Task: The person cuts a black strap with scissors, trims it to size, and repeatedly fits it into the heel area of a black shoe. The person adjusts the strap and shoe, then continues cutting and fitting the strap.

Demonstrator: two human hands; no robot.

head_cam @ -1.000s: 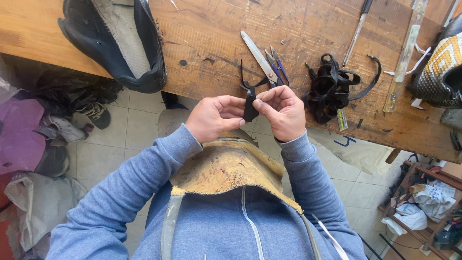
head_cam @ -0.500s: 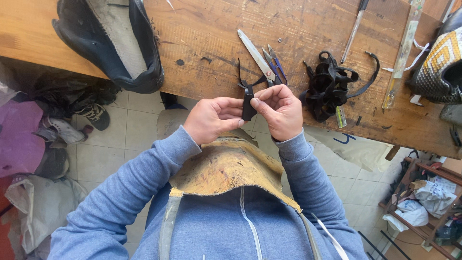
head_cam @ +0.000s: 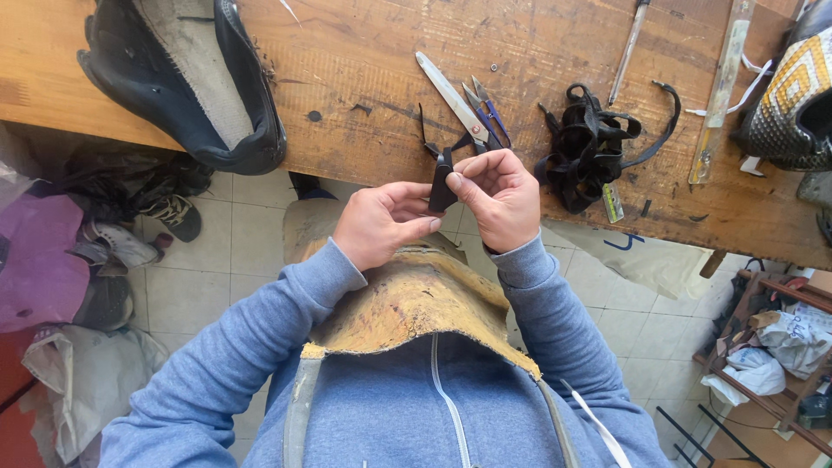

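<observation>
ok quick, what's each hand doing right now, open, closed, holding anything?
Left hand: closed, pinching the small black strap piece.
Right hand: closed, fingertips pinching the same black strap piece.

On the wooden workbench a black shoe lies at ten o'clock, thread snips at twelve, tangled black straps at one. Old shoes crowd the tiled floor at nine.

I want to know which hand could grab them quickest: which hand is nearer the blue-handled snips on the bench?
Right. The right hand sits just below the blue-handled snips, pinching the small black strap. The left hand is lower and further left.
</observation>
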